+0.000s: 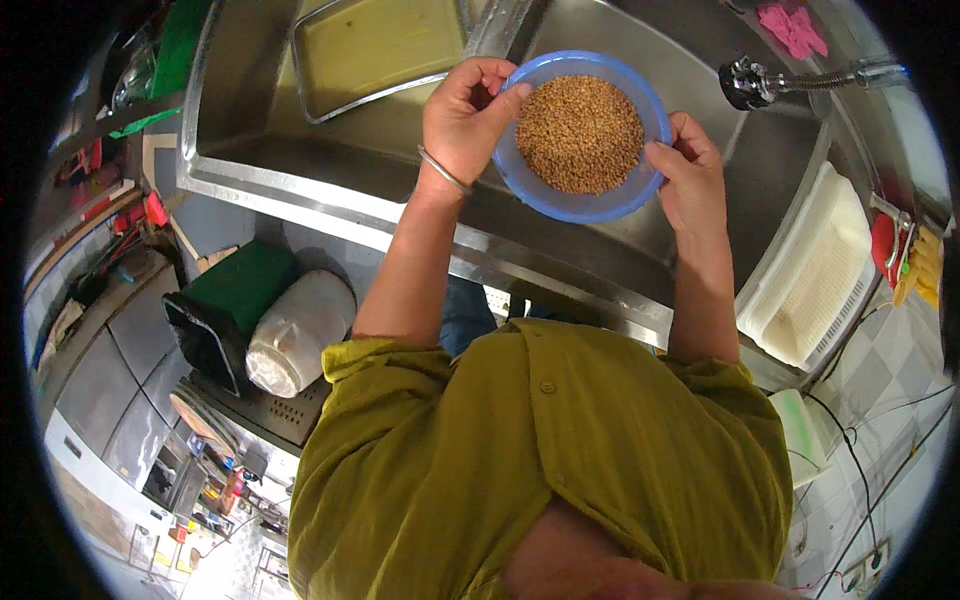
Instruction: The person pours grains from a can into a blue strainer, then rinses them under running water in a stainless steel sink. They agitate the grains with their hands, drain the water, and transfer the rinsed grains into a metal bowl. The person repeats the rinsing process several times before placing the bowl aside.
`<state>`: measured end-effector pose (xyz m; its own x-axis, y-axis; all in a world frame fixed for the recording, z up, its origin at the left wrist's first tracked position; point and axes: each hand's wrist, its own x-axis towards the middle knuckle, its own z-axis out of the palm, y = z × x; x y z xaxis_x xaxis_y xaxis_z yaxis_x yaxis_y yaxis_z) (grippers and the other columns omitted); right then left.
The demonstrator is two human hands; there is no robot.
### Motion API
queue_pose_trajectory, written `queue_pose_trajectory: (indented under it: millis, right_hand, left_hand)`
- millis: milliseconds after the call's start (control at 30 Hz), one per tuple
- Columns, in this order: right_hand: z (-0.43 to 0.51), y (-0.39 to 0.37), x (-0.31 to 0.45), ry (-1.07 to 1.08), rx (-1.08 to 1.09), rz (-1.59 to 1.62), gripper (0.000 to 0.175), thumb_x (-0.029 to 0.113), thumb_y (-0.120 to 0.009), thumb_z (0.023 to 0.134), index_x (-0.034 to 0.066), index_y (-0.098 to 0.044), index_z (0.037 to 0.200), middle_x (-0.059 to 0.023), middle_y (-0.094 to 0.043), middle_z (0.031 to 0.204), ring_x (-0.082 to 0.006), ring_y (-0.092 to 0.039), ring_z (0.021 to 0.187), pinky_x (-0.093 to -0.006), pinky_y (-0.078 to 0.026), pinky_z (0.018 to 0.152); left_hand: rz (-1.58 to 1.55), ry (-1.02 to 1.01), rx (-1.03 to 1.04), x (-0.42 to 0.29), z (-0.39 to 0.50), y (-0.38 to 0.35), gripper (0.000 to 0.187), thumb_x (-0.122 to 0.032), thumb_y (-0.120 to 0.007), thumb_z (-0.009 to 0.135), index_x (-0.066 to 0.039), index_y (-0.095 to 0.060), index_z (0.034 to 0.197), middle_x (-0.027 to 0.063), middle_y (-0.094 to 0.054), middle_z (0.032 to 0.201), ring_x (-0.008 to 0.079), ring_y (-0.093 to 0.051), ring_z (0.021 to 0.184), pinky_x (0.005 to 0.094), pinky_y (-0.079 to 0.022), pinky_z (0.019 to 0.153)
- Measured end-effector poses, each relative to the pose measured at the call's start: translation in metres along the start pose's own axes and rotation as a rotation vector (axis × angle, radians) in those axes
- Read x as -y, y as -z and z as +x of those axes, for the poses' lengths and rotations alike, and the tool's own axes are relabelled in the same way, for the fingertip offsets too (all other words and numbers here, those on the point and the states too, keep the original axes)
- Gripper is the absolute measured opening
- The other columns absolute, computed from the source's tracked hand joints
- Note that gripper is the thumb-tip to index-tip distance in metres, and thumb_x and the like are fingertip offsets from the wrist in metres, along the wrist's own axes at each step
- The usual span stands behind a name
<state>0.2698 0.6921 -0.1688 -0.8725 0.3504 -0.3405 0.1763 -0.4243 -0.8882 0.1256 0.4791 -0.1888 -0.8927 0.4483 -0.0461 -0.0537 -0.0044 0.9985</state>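
Observation:
A round blue plastic bowl (581,210) is held up over the right basin of a stainless steel sink. Small light-brown beans or grains (581,135) lie in it, with the bowl's wall showing all around them. My left hand (474,109), with a metal bangle at the wrist, grips the rim at the upper left, thumb on top and fingers curled at the outside. On the opposite side my right hand (691,169) holds the rim with thumb and fingers. Whether the bowl's underside touches anything cannot be seen.
A metal tray (382,45) with yellowish liquid lies in the left basin. A faucet with a flexible hose (795,81) and a pink cloth (793,30) are at the upper right. White plastic baskets (817,277) stand right of the sink. A green bin (236,292) and a translucent jug (300,337) sit lower left.

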Motion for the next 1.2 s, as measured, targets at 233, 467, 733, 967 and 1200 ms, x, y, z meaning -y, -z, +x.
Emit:
queue_pose_trajectory:
  millis: [233,467,733,967,1200]
  right_hand:
    - [0.003,-0.019,-0.002,-0.002,0.010,0.123,0.013,0.004,-0.068,0.081,0.0073,-0.058,0.088,0.0038,-0.057,0.079,-0.0060,-0.053,0.069,-0.0219,-0.042,0.062]
    - [0.008,-0.011,-0.009,-0.040,0.110,0.294,0.012,0.005,-0.067,0.081,0.0049,-0.059,0.091,-0.0012,-0.062,0.086,-0.0101,-0.058,0.075,-0.0252,-0.048,0.068]
    - [0.016,0.062,-0.031,0.008,-0.250,0.236,0.015,0.004,-0.065,0.081,0.0038,-0.059,0.095,-0.0035,-0.064,0.091,-0.0158,-0.061,0.084,-0.0305,-0.049,0.078]
    - [0.004,0.182,-0.049,0.040,-0.429,0.304,0.016,0.002,-0.065,0.079,0.0042,-0.058,0.093,-0.0072,-0.064,0.095,-0.0205,-0.061,0.090,-0.0340,-0.049,0.079]
    - [0.015,0.186,-0.093,-0.043,-0.522,0.360,0.019,0.006,-0.065,0.079,0.0032,-0.058,0.097,-0.0101,-0.063,0.098,-0.0247,-0.062,0.088,-0.0385,-0.050,0.078]
  left_hand:
    - [-0.243,0.125,-0.140,-0.010,-0.003,0.010,0.007,-0.008,-0.073,0.086,-0.004,-0.070,0.091,-0.0031,-0.064,0.078,0.0037,-0.055,0.071,0.0193,-0.045,0.066]
    - [-0.612,0.236,-0.202,-0.009,0.002,0.019,0.013,-0.014,-0.064,0.094,-0.002,-0.067,0.089,0.0028,-0.066,0.076,0.0078,-0.056,0.064,0.0222,-0.045,0.061]
    - [0.456,0.239,-0.048,0.019,-0.025,0.004,0.027,-0.029,-0.067,0.091,-0.005,-0.066,0.078,0.0058,-0.061,0.063,0.0173,-0.056,0.055,0.0306,-0.045,0.053]
    - [1.134,0.213,0.528,0.067,-0.060,-0.014,0.024,-0.029,-0.058,0.094,-0.010,-0.070,0.087,0.0173,-0.069,0.088,0.0372,-0.065,0.085,0.0454,-0.052,0.076]
    - [1.182,0.166,0.406,0.096,-0.069,-0.013,0.018,-0.025,-0.064,0.085,-0.012,-0.063,0.097,0.0121,-0.066,0.101,0.0336,-0.064,0.097,0.0455,-0.052,0.081]
